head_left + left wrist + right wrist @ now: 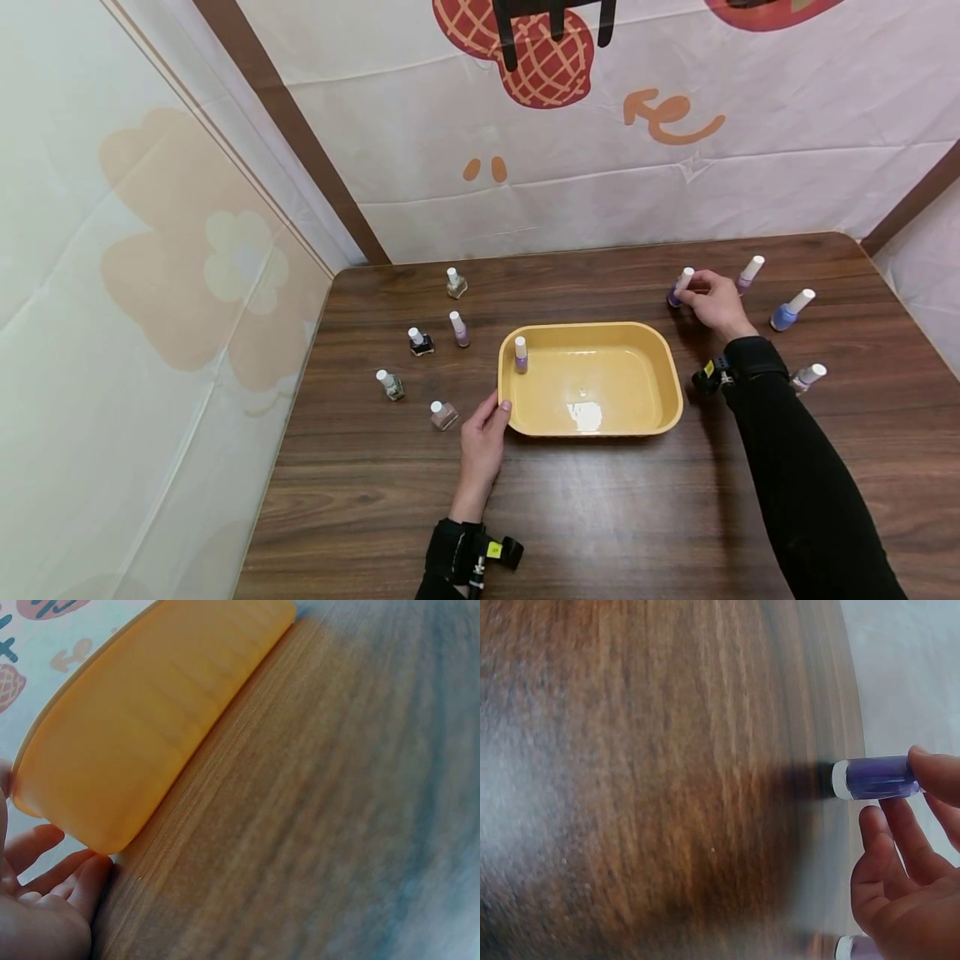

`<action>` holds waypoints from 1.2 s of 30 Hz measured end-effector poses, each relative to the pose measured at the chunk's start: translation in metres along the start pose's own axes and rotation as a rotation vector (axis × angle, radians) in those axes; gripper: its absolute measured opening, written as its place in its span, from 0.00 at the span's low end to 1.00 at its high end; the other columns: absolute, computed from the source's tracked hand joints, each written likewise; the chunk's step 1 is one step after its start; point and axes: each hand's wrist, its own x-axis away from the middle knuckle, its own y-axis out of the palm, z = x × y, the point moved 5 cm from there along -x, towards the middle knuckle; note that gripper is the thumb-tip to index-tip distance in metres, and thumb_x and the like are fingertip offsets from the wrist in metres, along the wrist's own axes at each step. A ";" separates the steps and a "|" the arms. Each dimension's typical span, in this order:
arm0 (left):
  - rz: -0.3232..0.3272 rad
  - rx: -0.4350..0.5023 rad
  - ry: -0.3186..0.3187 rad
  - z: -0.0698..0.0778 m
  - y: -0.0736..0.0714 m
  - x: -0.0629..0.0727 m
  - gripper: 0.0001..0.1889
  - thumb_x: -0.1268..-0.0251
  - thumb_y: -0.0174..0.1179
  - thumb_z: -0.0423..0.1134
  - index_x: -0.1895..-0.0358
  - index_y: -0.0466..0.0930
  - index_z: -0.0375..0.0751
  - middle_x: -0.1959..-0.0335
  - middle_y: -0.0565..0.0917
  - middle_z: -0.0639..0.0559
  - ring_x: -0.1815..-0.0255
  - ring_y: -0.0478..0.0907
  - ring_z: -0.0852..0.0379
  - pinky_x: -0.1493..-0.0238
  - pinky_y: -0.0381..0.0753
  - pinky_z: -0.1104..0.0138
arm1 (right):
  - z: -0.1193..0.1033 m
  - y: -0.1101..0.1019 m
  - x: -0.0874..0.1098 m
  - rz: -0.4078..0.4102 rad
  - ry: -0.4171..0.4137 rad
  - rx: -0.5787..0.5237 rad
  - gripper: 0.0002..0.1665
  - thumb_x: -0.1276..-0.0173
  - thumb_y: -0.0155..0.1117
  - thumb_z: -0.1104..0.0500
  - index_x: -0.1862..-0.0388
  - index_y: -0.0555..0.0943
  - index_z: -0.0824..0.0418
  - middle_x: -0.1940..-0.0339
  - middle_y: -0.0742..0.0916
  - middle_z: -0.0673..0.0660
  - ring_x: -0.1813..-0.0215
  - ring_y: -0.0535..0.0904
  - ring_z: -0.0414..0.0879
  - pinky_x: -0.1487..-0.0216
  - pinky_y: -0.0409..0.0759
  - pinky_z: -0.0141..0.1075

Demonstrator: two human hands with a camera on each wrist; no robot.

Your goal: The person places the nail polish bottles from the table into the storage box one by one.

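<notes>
My left hand (482,446) holds the yellow plastic tray (592,429) at its near left corner, thumb at the rim and fingers against the outer wall. In the left wrist view those fingers (79,874) curl by the tray's lower corner. Inside the tray, at its left end, a light purple nail polish bottle (521,364) stands upright. Beyond the tray's far right corner, my right hand (716,304) pinches a dark purple nail polish bottle (675,296) with a white cap. The right wrist view shows this bottle (877,777) between thumb and fingers.
Right of the tray stand more white-capped polish bottles: a lilac one (747,275), a blue one (787,312) and a pale one (806,379) partly behind the right sleeve. Several others, including a black one (421,342) and a beige one (444,415), stand left of the tray.
</notes>
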 end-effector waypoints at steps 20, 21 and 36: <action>0.001 0.005 -0.009 -0.001 0.000 0.000 0.22 0.28 0.53 0.40 0.35 0.72 0.33 0.36 0.75 0.37 0.36 0.75 0.47 0.38 0.75 0.60 | -0.001 -0.005 0.006 0.055 -0.016 0.039 0.20 0.29 0.58 0.55 0.47 0.76 0.70 0.44 0.81 0.71 0.43 0.77 0.60 0.54 0.70 0.32; 0.003 0.006 -0.011 -0.001 0.000 0.000 0.22 0.28 0.53 0.40 0.36 0.72 0.33 0.36 0.75 0.37 0.36 0.75 0.47 0.37 0.75 0.60 | -0.002 -0.005 0.006 0.062 -0.023 0.042 0.20 0.29 0.58 0.55 0.47 0.76 0.70 0.45 0.81 0.71 0.43 0.77 0.60 0.54 0.70 0.32; 0.010 0.016 -0.008 -0.021 0.001 -0.011 0.22 0.28 0.54 0.41 0.36 0.72 0.34 0.36 0.75 0.37 0.36 0.75 0.47 0.37 0.75 0.59 | -0.022 -0.011 0.014 0.083 -0.039 0.007 0.20 0.27 0.56 0.52 0.47 0.76 0.67 0.47 0.81 0.68 0.46 0.76 0.57 0.51 0.72 0.41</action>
